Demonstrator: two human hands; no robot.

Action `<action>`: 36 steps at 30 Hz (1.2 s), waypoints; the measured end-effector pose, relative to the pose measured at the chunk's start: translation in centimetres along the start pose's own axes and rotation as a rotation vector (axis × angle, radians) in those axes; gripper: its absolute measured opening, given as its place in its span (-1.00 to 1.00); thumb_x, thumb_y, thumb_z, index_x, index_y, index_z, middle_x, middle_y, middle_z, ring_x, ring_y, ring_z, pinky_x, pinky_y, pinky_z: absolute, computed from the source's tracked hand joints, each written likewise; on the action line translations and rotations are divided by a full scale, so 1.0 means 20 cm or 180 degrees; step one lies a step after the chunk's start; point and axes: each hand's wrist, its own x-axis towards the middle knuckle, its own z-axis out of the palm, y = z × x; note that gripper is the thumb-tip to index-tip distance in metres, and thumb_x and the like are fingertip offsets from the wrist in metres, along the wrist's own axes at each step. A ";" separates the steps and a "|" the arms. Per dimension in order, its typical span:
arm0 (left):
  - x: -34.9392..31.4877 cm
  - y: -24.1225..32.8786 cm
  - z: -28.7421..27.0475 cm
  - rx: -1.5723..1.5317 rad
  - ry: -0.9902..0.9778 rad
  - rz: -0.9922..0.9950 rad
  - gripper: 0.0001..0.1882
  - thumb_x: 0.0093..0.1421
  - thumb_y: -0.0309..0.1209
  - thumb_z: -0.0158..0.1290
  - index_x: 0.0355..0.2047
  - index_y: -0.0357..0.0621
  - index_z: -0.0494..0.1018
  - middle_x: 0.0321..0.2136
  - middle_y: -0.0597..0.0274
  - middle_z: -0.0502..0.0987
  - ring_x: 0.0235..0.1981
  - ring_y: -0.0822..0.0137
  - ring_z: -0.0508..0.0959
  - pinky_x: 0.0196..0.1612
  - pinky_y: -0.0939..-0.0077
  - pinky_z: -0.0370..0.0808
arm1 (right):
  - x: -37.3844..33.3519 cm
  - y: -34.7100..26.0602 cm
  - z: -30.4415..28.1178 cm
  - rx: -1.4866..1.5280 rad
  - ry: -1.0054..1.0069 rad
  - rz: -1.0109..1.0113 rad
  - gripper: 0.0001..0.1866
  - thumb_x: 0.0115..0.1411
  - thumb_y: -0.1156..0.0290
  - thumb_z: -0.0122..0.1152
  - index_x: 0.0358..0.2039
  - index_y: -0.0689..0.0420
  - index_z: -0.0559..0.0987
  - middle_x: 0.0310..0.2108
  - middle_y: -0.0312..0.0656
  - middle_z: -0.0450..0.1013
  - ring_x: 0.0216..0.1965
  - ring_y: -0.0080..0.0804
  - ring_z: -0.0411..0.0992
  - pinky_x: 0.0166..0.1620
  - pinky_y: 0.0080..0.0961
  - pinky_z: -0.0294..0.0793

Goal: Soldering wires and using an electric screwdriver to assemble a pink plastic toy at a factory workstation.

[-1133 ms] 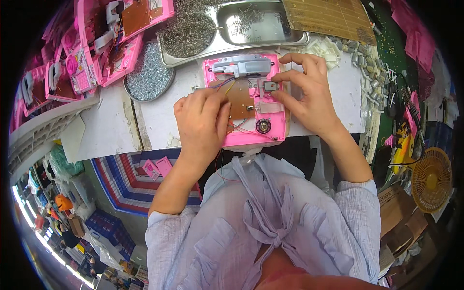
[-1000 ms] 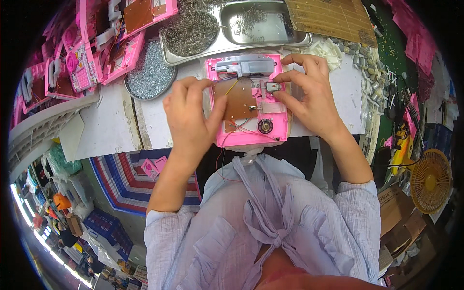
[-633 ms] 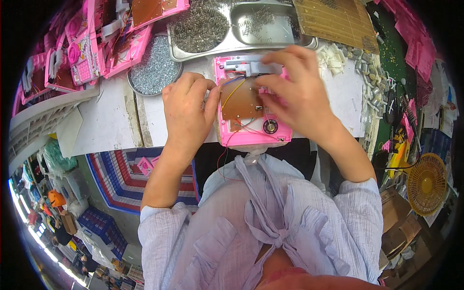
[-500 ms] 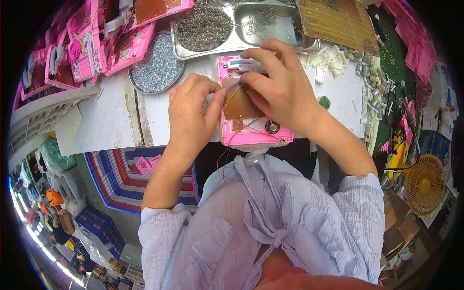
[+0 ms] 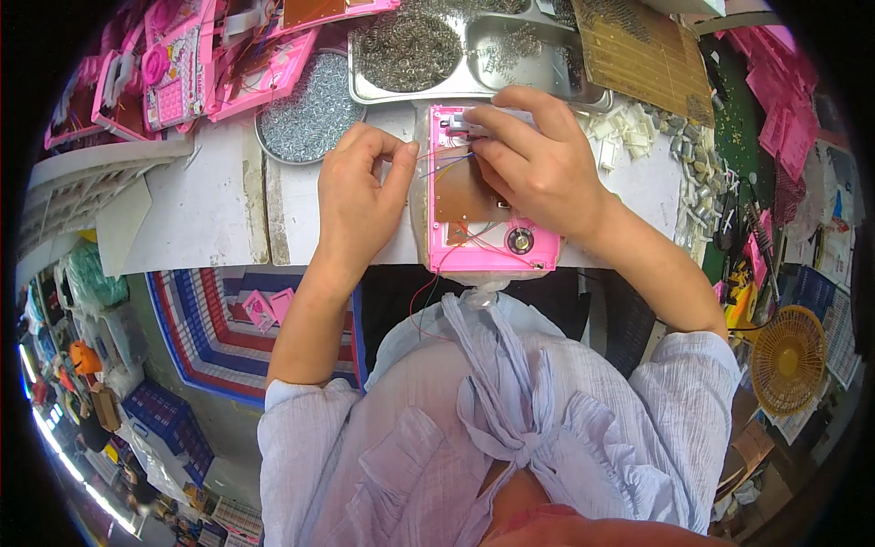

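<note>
A pink plastic toy casing lies open on the table in front of me, with a brown circuit board and a small round speaker inside. My left hand is closed at the casing's left side, its thumb and forefinger pinching a thin red wire stretched from the casing. Over the casing's upper right bends my right hand, its fingertips at a whitish part near the top and beside blue and yellow wires. What its curled fingers grip is partly hidden. Another red wire hangs off the near edge.
A metal tray of springs stands behind the casing, beside a round dish of screws. White plastic pieces and small metal parts lie to the right. Pink casings pile up far left. Below is a striped basket.
My left hand has drawn away from the board, now pulling a red wire leftward. My right hand has closed in around the whitish part. The view has shifted slightly.
</note>
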 end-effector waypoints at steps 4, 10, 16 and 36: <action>-0.04 -0.03 0.00 -0.0082 0.0444 -0.0008 -0.88 0.20 -0.52 0.22 -0.41 -0.28 0.50 -0.45 0.15 0.48 -0.50 0.28 0.41 -0.41 0.39 0.34 | -0.03 0.00 0.01 0.0147 0.0149 -0.0003 -0.73 -0.19 0.52 0.44 -0.39 0.20 0.61 -0.06 -0.18 0.59 0.02 -0.08 0.48 -0.04 -0.18 0.54; -0.13 0.07 0.01 -0.0121 0.0303 0.0316 -0.86 0.17 -0.60 0.22 -0.27 -0.26 0.52 -0.31 0.18 0.50 -0.43 0.40 0.40 -0.33 0.55 0.37 | -0.05 0.03 0.00 0.0619 0.0054 0.0030 -0.73 -0.21 0.55 0.46 -0.42 0.18 0.59 -0.04 -0.19 0.59 0.05 -0.02 0.46 0.02 -0.19 0.55; -0.10 0.15 0.07 0.0152 -0.0204 0.0634 -0.73 0.08 -0.55 0.27 -0.17 -0.15 0.58 -0.28 0.16 0.58 -0.33 0.16 0.59 -0.25 0.32 0.49 | -0.06 0.05 -0.02 0.0887 0.0045 0.0191 -0.68 -0.22 0.53 0.47 -0.37 0.12 0.62 0.01 -0.22 0.58 0.10 0.00 0.42 0.05 -0.21 0.54; -0.12 0.15 0.12 -0.0399 0.0246 0.0028 -0.92 0.17 -0.55 0.25 -0.30 -0.24 0.61 -0.48 0.13 0.59 -0.54 0.31 0.55 -0.44 0.47 0.47 | -0.01 0.05 -0.05 0.0907 -0.0060 0.0363 -0.79 -0.13 0.52 0.37 -0.40 0.17 0.62 -0.02 -0.23 0.54 0.11 -0.06 0.38 0.03 -0.22 0.55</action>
